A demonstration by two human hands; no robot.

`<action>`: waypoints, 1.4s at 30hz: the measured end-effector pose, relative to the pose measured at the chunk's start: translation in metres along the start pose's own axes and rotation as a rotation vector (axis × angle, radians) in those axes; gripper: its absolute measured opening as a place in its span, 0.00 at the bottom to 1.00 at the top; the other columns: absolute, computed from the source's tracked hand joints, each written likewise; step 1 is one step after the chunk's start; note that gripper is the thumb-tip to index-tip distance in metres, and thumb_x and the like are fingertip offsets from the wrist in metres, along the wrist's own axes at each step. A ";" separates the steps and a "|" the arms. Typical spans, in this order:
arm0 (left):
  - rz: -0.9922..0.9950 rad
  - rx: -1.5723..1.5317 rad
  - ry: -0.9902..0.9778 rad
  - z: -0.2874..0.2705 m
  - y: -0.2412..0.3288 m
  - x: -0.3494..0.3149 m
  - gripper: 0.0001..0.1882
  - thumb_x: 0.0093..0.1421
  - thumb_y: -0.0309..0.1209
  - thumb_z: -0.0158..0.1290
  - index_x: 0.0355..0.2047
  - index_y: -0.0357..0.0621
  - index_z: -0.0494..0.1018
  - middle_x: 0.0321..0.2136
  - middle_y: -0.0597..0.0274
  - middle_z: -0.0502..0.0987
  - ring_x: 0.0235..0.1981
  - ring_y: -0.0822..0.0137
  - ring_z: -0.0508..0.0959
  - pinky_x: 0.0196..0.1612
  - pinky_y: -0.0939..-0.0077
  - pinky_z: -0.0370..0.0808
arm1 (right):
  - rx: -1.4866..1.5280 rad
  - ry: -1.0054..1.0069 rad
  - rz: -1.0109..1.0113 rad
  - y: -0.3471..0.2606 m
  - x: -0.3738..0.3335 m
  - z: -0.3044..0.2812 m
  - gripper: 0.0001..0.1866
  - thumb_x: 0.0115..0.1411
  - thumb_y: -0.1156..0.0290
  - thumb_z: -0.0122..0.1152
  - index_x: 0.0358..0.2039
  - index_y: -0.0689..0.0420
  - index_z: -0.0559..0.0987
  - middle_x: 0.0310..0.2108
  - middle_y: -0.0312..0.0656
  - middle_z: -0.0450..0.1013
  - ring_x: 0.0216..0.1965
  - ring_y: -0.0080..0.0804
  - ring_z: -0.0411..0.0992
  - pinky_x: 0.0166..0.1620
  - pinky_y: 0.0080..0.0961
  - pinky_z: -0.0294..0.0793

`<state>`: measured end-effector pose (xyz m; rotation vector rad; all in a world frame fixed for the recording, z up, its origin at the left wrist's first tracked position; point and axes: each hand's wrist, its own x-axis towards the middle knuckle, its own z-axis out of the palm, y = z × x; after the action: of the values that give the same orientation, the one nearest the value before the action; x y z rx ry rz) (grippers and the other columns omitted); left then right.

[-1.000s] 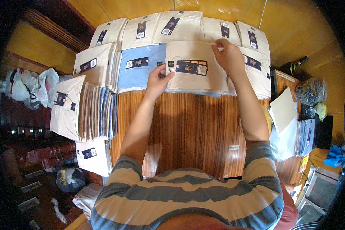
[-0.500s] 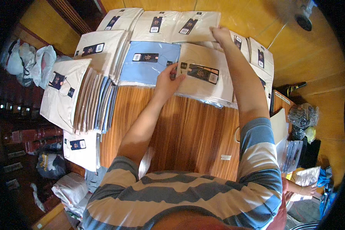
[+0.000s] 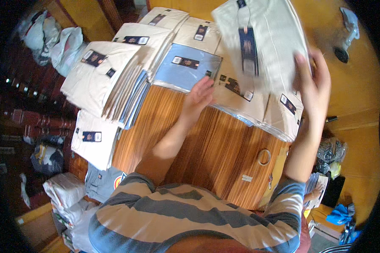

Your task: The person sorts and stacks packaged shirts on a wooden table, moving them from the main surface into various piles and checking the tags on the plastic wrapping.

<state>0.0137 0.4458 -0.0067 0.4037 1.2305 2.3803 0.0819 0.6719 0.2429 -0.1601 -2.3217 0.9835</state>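
My right hand [image 3: 316, 82] grips the right edge of a pale folded garment [image 3: 278, 42] in clear wrapping, with a dark hanging tag. The garment is raised and tilted above the far right of the table, slightly blurred. My left hand [image 3: 197, 99] holds nothing, its fingers stretched out by the near corner of a light blue folded garment [image 3: 169, 69]. Right of that hand lies a beige folded garment [image 3: 251, 107] with a dark tag, partly covered by the raised one. Whether my left fingertips touch the wrapping I cannot tell.
Stacks of folded garments [image 3: 80, 84] stand along the table's left side, with more pale garments [image 3: 192, 31] at the back. A ring-shaped roll [image 3: 264, 157] lies on the wooden table [image 3: 207, 147]. Another person's hand [image 3: 313, 195] shows at lower right. Plastic bags [image 3: 67, 50] are at left.
My right hand has lifted the pale garment off the back row and brought it right and nearer. My left hand has come away from the beige garment's tag. The view has turned somewhat.
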 end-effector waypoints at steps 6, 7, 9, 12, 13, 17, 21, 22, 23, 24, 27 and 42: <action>-0.137 -0.490 -0.350 0.019 0.023 -0.116 0.53 0.56 0.52 0.65 0.70 0.38 0.51 0.66 0.50 0.64 0.66 0.55 0.66 0.67 0.56 0.65 | 0.264 -0.012 0.327 -0.024 -0.164 -0.011 0.06 0.66 0.75 0.62 0.42 0.59 0.75 0.30 0.27 0.71 0.32 0.12 0.65 0.37 0.12 0.64; -0.228 -0.464 -0.340 0.013 0.026 -0.135 0.49 0.59 0.50 0.64 0.69 0.37 0.53 0.65 0.49 0.66 0.65 0.55 0.68 0.66 0.57 0.66 | 0.340 0.001 0.339 -0.011 -0.190 -0.003 0.06 0.66 0.76 0.63 0.42 0.58 0.76 0.30 0.27 0.72 0.32 0.12 0.66 0.37 0.11 0.64; -0.359 -0.361 -0.180 0.014 0.040 -0.168 0.40 0.63 0.44 0.60 0.67 0.36 0.57 0.62 0.50 0.69 0.62 0.57 0.70 0.64 0.60 0.68 | 0.439 0.037 0.557 0.007 -0.235 0.012 0.08 0.64 0.77 0.64 0.43 0.58 0.76 0.31 0.28 0.74 0.33 0.13 0.68 0.38 0.13 0.66; -0.386 -0.134 -0.051 0.008 0.046 -0.187 0.29 0.68 0.37 0.55 0.64 0.34 0.62 0.58 0.52 0.73 0.59 0.60 0.73 0.61 0.64 0.69 | 0.599 0.029 0.658 0.053 -0.313 0.045 0.10 0.66 0.75 0.62 0.47 0.58 0.75 0.36 0.32 0.76 0.37 0.17 0.72 0.42 0.16 0.70; -0.369 -0.043 -0.023 0.005 0.048 -0.190 0.26 0.70 0.35 0.53 0.63 0.34 0.64 0.56 0.53 0.75 0.57 0.62 0.74 0.60 0.65 0.70 | 0.725 0.013 0.645 0.075 -0.341 0.058 0.11 0.69 0.70 0.59 0.49 0.57 0.75 0.40 0.34 0.77 0.39 0.19 0.73 0.45 0.19 0.72; -0.247 0.081 -0.080 0.010 0.073 -0.185 0.24 0.72 0.34 0.50 0.63 0.34 0.64 0.55 0.56 0.75 0.56 0.67 0.74 0.59 0.69 0.70 | 1.483 0.311 0.824 0.056 -0.397 0.112 0.35 0.70 0.42 0.46 0.66 0.56 0.65 0.60 0.46 0.69 0.60 0.41 0.69 0.61 0.42 0.67; -0.023 0.373 -0.264 0.021 0.117 -0.166 0.29 0.69 0.35 0.56 0.64 0.34 0.62 0.56 0.56 0.73 0.57 0.66 0.72 0.59 0.69 0.70 | 1.490 0.360 0.599 -0.017 -0.340 0.141 0.35 0.70 0.51 0.53 0.70 0.56 0.58 0.63 0.46 0.66 0.62 0.43 0.68 0.63 0.42 0.68; 0.159 0.562 -0.343 0.023 0.141 -0.161 0.30 0.68 0.36 0.57 0.64 0.34 0.62 0.57 0.55 0.72 0.57 0.65 0.72 0.60 0.69 0.70 | 1.365 0.377 0.561 -0.021 -0.317 0.142 0.34 0.70 0.54 0.54 0.70 0.57 0.58 0.63 0.47 0.66 0.62 0.43 0.68 0.62 0.42 0.69; 0.345 0.743 -0.424 0.023 0.161 -0.152 0.32 0.66 0.36 0.59 0.65 0.34 0.61 0.57 0.54 0.71 0.57 0.65 0.72 0.60 0.68 0.70 | 1.234 0.395 0.515 -0.024 -0.290 0.141 0.33 0.70 0.58 0.54 0.69 0.58 0.57 0.64 0.47 0.66 0.62 0.43 0.68 0.62 0.41 0.70; 0.360 0.626 -0.379 0.019 0.184 -0.142 0.31 0.65 0.34 0.59 0.64 0.35 0.62 0.55 0.54 0.73 0.56 0.65 0.74 0.58 0.68 0.72 | 1.138 0.464 0.407 -0.028 -0.258 0.137 0.32 0.70 0.62 0.55 0.69 0.60 0.57 0.64 0.49 0.65 0.61 0.42 0.69 0.61 0.39 0.71; 0.360 0.061 -0.216 0.003 0.273 -0.099 0.29 0.63 0.29 0.60 0.63 0.37 0.66 0.49 0.54 0.79 0.53 0.64 0.78 0.54 0.68 0.78 | 1.004 0.543 0.228 -0.061 -0.161 0.127 0.34 0.65 0.73 0.63 0.66 0.66 0.58 0.61 0.52 0.66 0.59 0.37 0.69 0.62 0.37 0.70; 0.109 1.168 -0.040 -0.273 0.460 0.214 0.17 0.68 0.38 0.54 0.52 0.42 0.77 0.40 0.61 0.83 0.39 0.69 0.83 0.41 0.66 0.83 | 0.041 0.101 0.030 -0.094 0.176 0.351 0.33 0.53 0.61 0.69 0.51 0.74 0.68 0.47 0.62 0.77 0.51 0.51 0.77 0.55 0.38 0.74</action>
<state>-0.4012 0.1240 0.2309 0.8412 2.5103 1.4459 -0.2510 0.4476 0.2025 -0.2231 -2.2120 1.0132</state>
